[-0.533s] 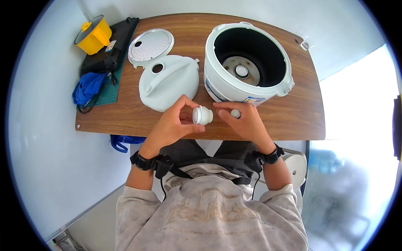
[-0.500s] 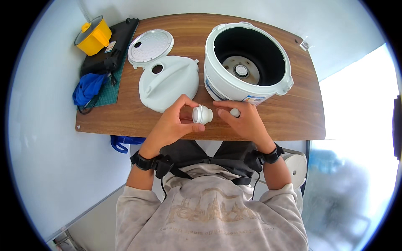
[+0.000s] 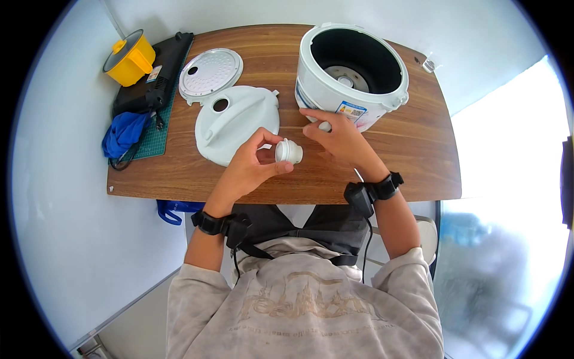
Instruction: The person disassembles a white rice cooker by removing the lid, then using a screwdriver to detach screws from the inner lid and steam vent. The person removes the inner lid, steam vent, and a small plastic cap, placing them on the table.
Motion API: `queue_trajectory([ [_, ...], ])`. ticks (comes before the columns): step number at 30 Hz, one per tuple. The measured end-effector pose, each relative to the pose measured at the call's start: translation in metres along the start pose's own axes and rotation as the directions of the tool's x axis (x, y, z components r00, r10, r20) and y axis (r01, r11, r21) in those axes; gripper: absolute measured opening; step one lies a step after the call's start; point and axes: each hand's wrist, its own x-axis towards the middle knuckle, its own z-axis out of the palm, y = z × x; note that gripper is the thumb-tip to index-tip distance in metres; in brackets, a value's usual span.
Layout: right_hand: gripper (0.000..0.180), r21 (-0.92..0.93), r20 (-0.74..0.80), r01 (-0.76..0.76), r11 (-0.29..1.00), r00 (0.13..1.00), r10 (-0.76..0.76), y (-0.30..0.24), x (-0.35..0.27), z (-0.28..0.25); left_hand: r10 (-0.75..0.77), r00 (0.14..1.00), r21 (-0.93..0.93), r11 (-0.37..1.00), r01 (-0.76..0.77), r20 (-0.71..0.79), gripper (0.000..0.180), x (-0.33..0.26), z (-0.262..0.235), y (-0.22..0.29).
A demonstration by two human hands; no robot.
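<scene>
My left hand (image 3: 256, 160) pinches a small white steam valve (image 3: 289, 152) between thumb and fingers, over the table's near part. My right hand (image 3: 341, 140) is closed around a slim tool whose white end (image 3: 324, 126) shows between thumb and fingers; a thin pale shaft juts out below the palm. That hand's index finger reaches to the front wall of the white rice cooker body (image 3: 335, 100), whose dark inside and round central sensor face up. Left of it lie the white cooker lid (image 3: 245, 125) and a round dimpled inner cover (image 3: 218, 70), both with a hole.
On the left, a yellow lidded pot (image 3: 133, 60) stands on a black appliance (image 3: 140, 93), beside a blue cloth (image 3: 124, 134) and a green cutting mat (image 3: 156, 140). A small clear object (image 3: 429, 64) sits at the wooden table's (image 3: 412, 149) far right edge.
The cooker body has moved away from me, and my right hand has moved forward with it. The left hand still holds the steam valve, slightly farther forward. The view has shifted a little.
</scene>
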Motion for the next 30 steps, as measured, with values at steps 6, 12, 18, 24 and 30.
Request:
queue_trajectory([
  [6, 0.038, 0.022, 0.083, -0.036, 0.999, 0.996, 0.034, -0.017, -0.011, 0.001, 0.007, 1.0, 0.037, 0.999, -0.006, -0.028, 0.049, 0.008, 0.002, -0.009],
  [12, 0.038, 0.014, -0.018, 0.05, 0.999, 0.999, -0.05, -0.019, -0.034, 0.008, 0.021, 1.0, 0.017, 1.0, -0.021, 0.006, 0.052, 0.014, 0.009, 0.005],
  [18, 0.037, 0.009, -0.01, -0.053, 0.999, 0.999, 0.053, -0.03, -0.054, 0.004, 0.004, 0.998, 0.005, 1.0, -0.004, 0.067, 0.054, 0.003, 0.017, 0.007],
  [24, 0.036, -0.333, -0.011, 0.124, 0.935, 0.991, -0.136, -0.019, -0.056, 0.003, -0.04, 0.999, 0.066, 0.997, 0.042, -0.033, 0.051, 0.001, 0.011, 0.003],
  [30, 0.028, -0.447, 0.174, 0.406, 0.797, 0.913, -0.368, 0.006, -0.048, 0.016, 0.029, 0.994, 0.086, 0.996, -0.02, -0.104, 0.05, -0.004, -0.008, -0.005],
])
